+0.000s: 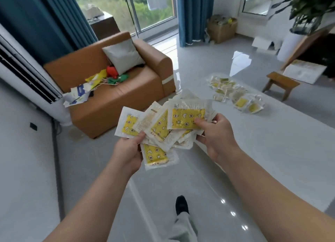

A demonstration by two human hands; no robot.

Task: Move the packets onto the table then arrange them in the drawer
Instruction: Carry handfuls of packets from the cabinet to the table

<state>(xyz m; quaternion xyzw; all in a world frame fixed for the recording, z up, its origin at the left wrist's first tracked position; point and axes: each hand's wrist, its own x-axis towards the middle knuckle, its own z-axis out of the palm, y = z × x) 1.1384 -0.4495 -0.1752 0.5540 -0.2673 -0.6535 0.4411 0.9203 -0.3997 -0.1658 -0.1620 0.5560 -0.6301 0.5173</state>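
While a loose heap of packets lies on what looks like the glossy floor, near a wooden stool, a fan of packets is held in mid-air between both hands. Left hand grip pinches the fan's lower left corner, thumb on top; right hand grip pinches the right side, thumb pressed on the top packet. Judged light, thin and floppy, slick film sliding sheet on sheet, so clamp across the overlap rather than one sealed rim.
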